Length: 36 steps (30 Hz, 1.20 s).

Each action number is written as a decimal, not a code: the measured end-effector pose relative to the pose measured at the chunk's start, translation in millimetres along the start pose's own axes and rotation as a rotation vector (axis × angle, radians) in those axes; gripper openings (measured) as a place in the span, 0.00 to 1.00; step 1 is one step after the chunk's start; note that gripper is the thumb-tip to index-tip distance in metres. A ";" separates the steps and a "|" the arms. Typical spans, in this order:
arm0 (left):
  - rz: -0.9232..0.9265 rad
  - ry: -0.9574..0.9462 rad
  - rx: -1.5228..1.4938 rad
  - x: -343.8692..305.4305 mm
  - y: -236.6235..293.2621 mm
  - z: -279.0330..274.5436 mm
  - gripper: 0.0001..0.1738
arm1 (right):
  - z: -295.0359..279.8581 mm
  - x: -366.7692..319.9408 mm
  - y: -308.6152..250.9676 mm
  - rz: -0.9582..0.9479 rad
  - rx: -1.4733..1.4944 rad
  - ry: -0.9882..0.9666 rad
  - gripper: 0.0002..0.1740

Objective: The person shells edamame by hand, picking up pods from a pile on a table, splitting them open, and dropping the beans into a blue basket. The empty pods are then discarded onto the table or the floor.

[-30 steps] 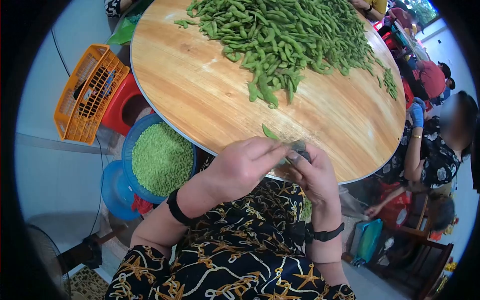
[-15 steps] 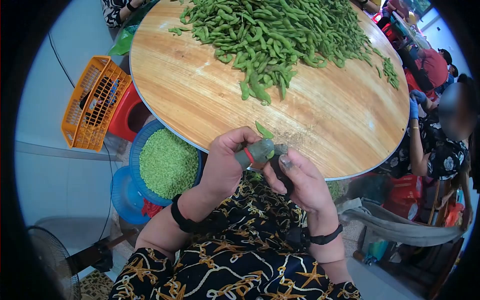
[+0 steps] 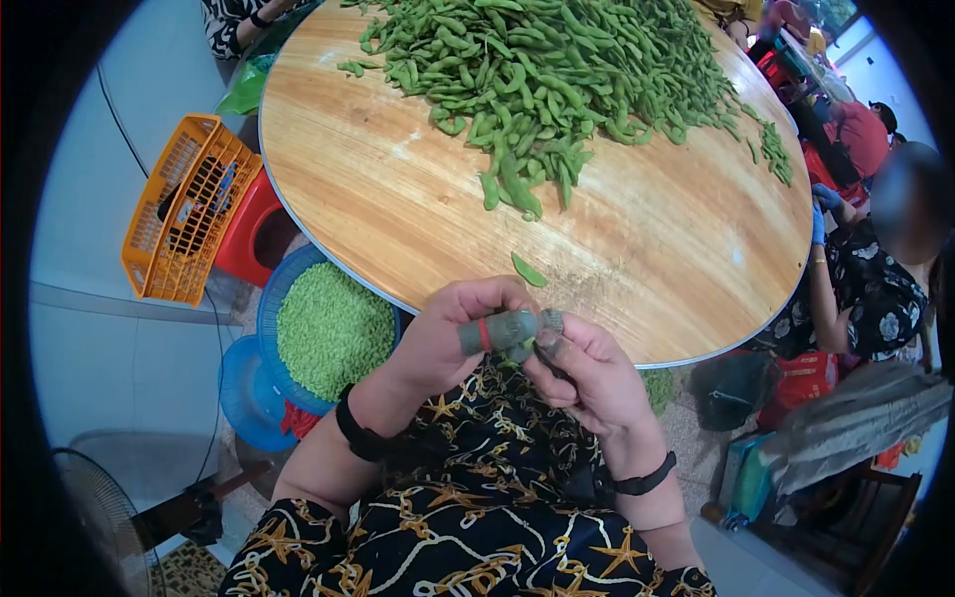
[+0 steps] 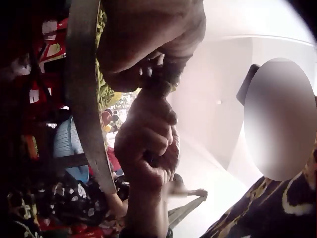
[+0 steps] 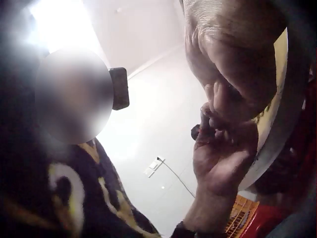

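Observation:
Just over the table's near edge, my left hand [image 3: 448, 333] and right hand [image 3: 597, 373] meet fingertip to fingertip. A grey-green cover [image 3: 497, 332] with a red band wraps the left thumb. Dark covering or staining shows on the right hand's fingertips. Between the thumbs both hands pinch a small green soybean pod [image 3: 519, 350], mostly hidden by the fingers. One loose pod [image 3: 528, 269] lies on the wooden table [image 3: 398, 209] just beyond my hands. Farther back spreads a large heap of green soybean pods [image 3: 557, 80]. Both wrist views show the hands dark, with curled fingers.
Left of the table, a blue basket [image 3: 271, 308] holds shelled green beans [image 3: 333, 328], beside a blue basin [image 3: 249, 393]. An orange crate [image 3: 149, 219] sits by a red stool [image 3: 244, 234]. A fan [image 3: 95, 512] stands lower left. Another person [image 3: 865, 269] sits at the right.
My hands came apart slightly, showing the left thumb's cover and a bit of green, and now meet again around the pod. At the right, a grey sheet-like thing has swung into view.

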<state>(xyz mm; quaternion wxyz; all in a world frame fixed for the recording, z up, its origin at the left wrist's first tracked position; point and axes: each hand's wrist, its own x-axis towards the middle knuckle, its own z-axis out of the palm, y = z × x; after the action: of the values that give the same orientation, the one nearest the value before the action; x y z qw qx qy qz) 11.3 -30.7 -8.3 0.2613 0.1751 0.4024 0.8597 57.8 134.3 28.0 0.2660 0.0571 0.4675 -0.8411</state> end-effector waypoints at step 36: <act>0.020 0.377 0.113 6.3 -4.8 6.1 0.06 | -6.3 9.0 -6.1 -0.146 -0.287 0.081 0.14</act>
<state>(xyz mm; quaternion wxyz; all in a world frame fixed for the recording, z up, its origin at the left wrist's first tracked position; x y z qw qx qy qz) 10.7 -20.8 -7.8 0.1625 0.0292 0.4901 0.8559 46.1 138.5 26.0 0.1903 0.0184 0.5961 -0.7798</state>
